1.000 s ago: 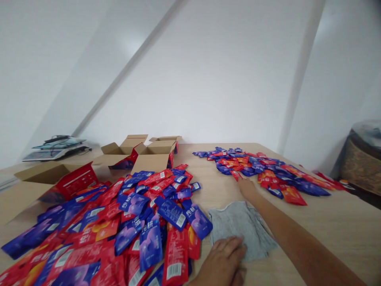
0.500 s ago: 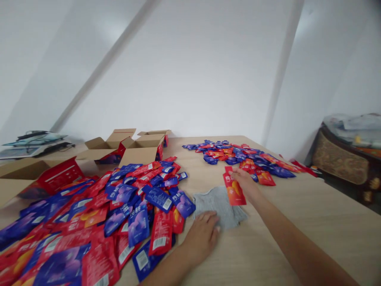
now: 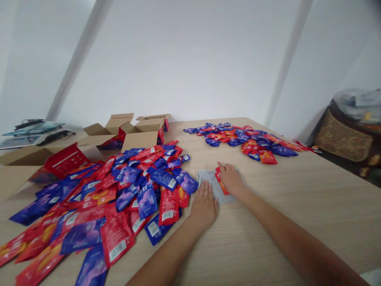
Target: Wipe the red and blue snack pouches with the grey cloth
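A red pouch [image 3: 220, 180] with an orange picture lies flat on a small grey cloth [image 3: 211, 176], partly covered by my right hand [image 3: 232, 179]. That hand rests palm down on it, fingers stretched out. My left hand [image 3: 204, 204] lies flat at the cloth's near left edge, fingers extended and holding nothing. Just left of it is a big heap of red and blue pouches, among them a blue pouch [image 3: 186, 182] and a red pouch [image 3: 169, 206] with a barcode.
Several open cardboard boxes [image 3: 141, 139] stand at the left behind the heap. Farther back on the wooden table [image 3: 268, 222] is a second pile of pouches [image 3: 232, 135]. Papers and bags [image 3: 32, 131] lie far left. A patterned piece of furniture [image 3: 342, 135] stands at the right.
My right hand has lowered the red pouch onto the cloth and flattened over it. My left hand stays at the cloth's edge, its fingers now straighter. The view has shifted slightly.
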Motion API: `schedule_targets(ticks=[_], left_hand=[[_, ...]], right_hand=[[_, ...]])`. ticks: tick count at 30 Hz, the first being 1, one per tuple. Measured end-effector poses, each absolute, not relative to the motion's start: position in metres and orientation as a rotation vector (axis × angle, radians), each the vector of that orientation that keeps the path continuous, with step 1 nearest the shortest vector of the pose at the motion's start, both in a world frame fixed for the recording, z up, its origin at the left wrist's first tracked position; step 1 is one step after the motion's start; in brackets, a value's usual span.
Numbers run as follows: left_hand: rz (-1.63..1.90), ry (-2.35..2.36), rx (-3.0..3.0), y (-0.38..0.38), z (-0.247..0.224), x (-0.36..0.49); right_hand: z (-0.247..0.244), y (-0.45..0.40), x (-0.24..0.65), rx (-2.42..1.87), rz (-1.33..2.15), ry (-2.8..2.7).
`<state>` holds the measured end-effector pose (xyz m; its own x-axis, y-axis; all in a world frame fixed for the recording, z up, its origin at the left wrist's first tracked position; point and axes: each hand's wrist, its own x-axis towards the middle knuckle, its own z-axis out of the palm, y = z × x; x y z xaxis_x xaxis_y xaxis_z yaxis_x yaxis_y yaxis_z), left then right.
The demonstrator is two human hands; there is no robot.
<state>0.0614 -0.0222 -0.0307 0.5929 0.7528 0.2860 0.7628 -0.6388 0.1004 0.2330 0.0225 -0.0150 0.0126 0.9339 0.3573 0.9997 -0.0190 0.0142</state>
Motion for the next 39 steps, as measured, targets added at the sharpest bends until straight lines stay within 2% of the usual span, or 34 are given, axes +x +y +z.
schedule_targets(ticks=[3, 7, 15, 22, 31, 35, 39], left_hand=[[-0.445, -1.338, -2.799, -0.025, -0.026, 0.061], [-0.476, -1.33, -2.774, -0.024, -0.03, 0.06], [-0.559, -1.321, -2.742, -0.022, -0.035, 0.061], [-0.49, -1.355, -2.75, -0.024, -0.029, 0.063], [-0.461, -1.354, -2.778, -0.024, -0.033, 0.062], [-0.566, -1.336, -2.8, -0.025, -0.031, 0.059], [-0.708, -1.155, -2.901, -0.029, -0.02, 0.056]], right_hand=[[-0.015, 0.025, 0.252, -2.113, -0.422, -1.936], [-0.007, 0.023, 0.259, -2.146, -0.275, -1.808], [0.02, 0.009, 0.238, -1.621, 0.081, -1.699], [-0.008, -0.002, 0.21, -1.945, -0.185, -2.028], [-0.009, 0.008, 0.254, -2.199, -0.158, -1.883], [0.002, 0.004, 0.249, -2.105, -0.093, -1.797], [0.017, -0.008, 0.226, -1.806, -0.023, -1.862]])
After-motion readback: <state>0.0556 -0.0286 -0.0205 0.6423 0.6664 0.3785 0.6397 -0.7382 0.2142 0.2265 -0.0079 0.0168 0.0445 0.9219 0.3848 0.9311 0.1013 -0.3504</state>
